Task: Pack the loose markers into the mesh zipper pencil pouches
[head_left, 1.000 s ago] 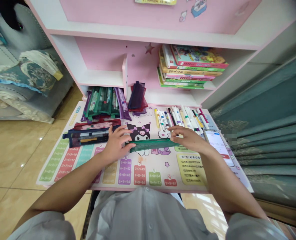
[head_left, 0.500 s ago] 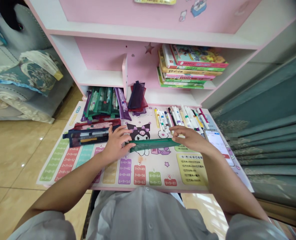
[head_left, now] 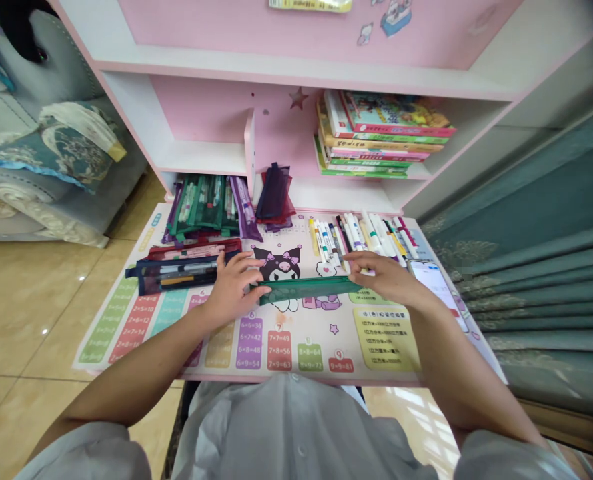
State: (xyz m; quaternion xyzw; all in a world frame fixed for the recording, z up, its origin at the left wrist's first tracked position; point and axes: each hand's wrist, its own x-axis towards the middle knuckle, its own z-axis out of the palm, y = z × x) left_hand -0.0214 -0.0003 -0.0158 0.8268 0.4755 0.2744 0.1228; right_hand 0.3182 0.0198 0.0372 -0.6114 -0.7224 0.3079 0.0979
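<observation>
A green mesh zipper pouch [head_left: 306, 288] lies stretched sideways between my hands, looking flat, over the cartoon print on the desk mat. My left hand [head_left: 239, 283] pinches its left end between thumb and fingers. At the right end, my right hand [head_left: 376, 275] has its fingers closed on the pouch near the zipper edge; the exact grip is partly hidden. Just beyond my right hand lies a row of markers [head_left: 353, 233] with white barrels and coloured bands. Beside my left hand rests a dark blue mesh pouch [head_left: 176, 275] with pens inside.
Filled green and purple pouches [head_left: 206, 203] are piled at the back left, near a small stack of dark pouches [head_left: 275, 193]. A phone [head_left: 437, 290] lies on the right of the desk mat [head_left: 296, 373]. Books [head_left: 386, 137] are stacked on the shelf [head_left: 216, 157].
My right hand has shifted slightly to the right along the top edge of the green pouch. My left hand stays at its left end.
</observation>
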